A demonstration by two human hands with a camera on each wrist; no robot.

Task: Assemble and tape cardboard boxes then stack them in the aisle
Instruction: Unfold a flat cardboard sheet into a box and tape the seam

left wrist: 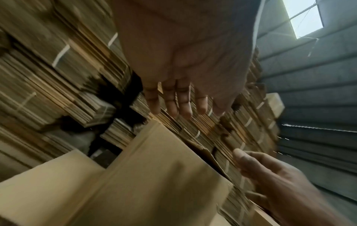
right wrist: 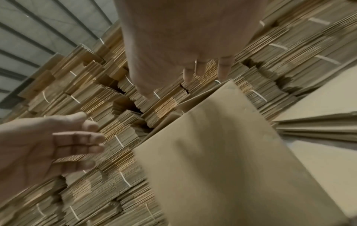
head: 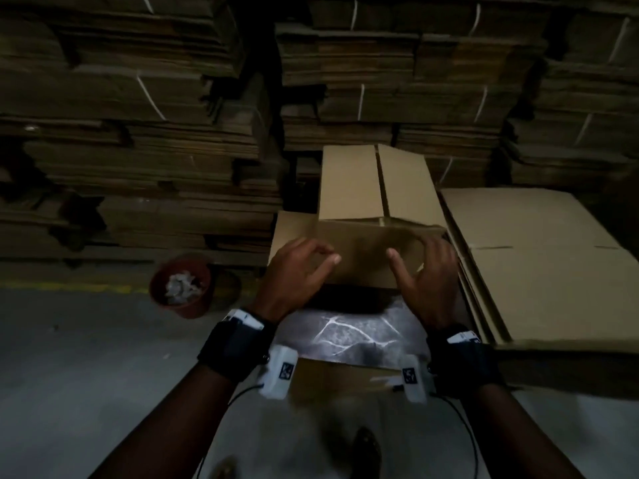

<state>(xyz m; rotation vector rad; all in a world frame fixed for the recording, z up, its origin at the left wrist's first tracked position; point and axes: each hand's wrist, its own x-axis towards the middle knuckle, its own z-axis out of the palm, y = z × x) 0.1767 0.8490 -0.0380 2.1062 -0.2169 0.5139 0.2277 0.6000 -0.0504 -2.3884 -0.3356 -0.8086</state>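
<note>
In the head view, one half-formed cardboard box (head: 363,236) is seen at frame centre with two flaps raised, the left hand (head: 294,271) and right hand (head: 428,274) held over it with fingers spread wide, gripping nothing; one red bucket (head: 181,285) at centre left and one flat cardboard stack (head: 539,264) at right are shown only here. In the left wrist view, a skylight (left wrist: 303,19) is shown at upper right, with the box at lower left. In the right wrist view, the box fills the lower right, against strapped bundles (right wrist: 96,107).

Dim, murky head view with glare on the floor (head: 349,335); brighter, motion-blurred wrist views, daylight through a skylight (left wrist: 303,16).
</note>
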